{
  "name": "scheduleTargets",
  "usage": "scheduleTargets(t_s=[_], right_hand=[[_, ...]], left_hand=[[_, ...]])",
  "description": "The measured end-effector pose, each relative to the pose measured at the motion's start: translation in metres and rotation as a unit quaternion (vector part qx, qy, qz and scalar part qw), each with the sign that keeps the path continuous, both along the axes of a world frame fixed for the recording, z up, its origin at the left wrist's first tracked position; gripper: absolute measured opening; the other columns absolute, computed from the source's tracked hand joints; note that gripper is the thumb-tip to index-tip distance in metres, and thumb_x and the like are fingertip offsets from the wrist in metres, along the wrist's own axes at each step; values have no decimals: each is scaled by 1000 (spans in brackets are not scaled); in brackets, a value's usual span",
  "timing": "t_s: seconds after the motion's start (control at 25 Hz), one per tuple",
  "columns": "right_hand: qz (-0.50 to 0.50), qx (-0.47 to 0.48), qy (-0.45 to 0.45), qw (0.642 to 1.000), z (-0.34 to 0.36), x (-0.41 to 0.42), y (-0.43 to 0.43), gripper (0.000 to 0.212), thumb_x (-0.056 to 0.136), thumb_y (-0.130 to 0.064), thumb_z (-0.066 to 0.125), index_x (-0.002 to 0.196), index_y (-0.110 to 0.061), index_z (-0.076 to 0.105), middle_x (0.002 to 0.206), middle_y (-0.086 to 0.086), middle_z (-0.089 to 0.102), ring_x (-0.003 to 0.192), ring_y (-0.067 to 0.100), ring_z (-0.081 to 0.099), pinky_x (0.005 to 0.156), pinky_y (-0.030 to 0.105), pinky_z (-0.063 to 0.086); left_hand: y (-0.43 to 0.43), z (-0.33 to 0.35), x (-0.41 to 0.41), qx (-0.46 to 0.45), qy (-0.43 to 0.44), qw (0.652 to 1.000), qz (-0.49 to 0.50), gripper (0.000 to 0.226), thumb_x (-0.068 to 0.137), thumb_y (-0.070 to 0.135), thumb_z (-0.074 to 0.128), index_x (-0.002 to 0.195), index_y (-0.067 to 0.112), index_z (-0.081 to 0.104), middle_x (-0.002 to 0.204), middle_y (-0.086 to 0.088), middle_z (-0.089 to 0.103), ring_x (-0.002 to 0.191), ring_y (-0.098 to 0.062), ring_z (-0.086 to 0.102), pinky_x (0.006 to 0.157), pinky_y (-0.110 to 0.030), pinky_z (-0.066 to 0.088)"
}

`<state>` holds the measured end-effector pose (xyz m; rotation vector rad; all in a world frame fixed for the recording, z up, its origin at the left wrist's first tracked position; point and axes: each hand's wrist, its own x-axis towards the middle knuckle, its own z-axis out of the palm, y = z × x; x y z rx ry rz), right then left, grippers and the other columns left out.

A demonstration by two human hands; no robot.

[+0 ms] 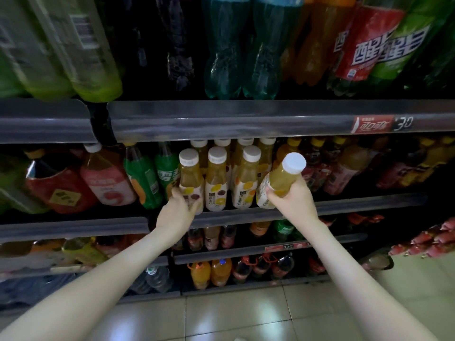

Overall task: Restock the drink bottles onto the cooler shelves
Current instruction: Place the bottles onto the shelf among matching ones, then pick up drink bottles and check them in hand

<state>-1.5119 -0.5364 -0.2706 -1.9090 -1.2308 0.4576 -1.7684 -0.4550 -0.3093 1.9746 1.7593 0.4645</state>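
Observation:
Several yellow juice bottles with white caps stand in rows on the middle cooler shelf (344, 205). My left hand (178, 211) grips the base of the leftmost front juice bottle (189, 178), which stands upright on the shelf. My right hand (291, 200) grips another juice bottle (280, 180) around its lower half. That bottle tilts with its cap toward me, at the right end of the front row, next to the third front bottle (246, 180).
Green bottles (145, 178) stand left of the juice row, dark and orange drinks (344, 166) to its right. Large bottles fill the upper shelf (234, 119). Lower shelves (246, 252) hold more drinks. Tiled floor (234, 316) lies below.

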Motion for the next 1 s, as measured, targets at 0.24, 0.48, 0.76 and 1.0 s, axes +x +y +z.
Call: scheduleTargets(t_s=[0.24,0.48,0.76,1.0], right_hand=[[90,-70,-27,993,-18,10,41,25,85,-43,65,98,-23,58,91,-7,65,90,14,63,77,33,52],[115,-112,-48,986,-42,13,51,62,88,-34,65,135,-15,30,124,8,57,112,25,57,92,38,50],[-65,10,47,997,-48,-40,9,72,90,-7,57,149,-15,18,148,8,33,138,21,27,108,35,34],[96,-120,-40,987,-91,-164,-17,53,91,-10,55,141,-10,38,151,9,28,141,23,21,112,30,25]], left_hand=[[8,1,20,-1,-29,999,21,66,88,48,58,123,-3,32,96,-20,64,85,-40,64,56,-35,44],[9,3,32,-4,-46,997,64,63,88,45,59,121,-2,33,98,-21,63,88,-41,63,58,-36,44],[-6,2,25,-98,-98,990,28,65,93,38,55,139,5,21,98,-9,63,73,-24,62,50,-28,42],[-62,-37,-89,-49,-18,998,-23,41,96,31,46,134,18,37,93,-10,65,85,-31,63,64,-36,48]])
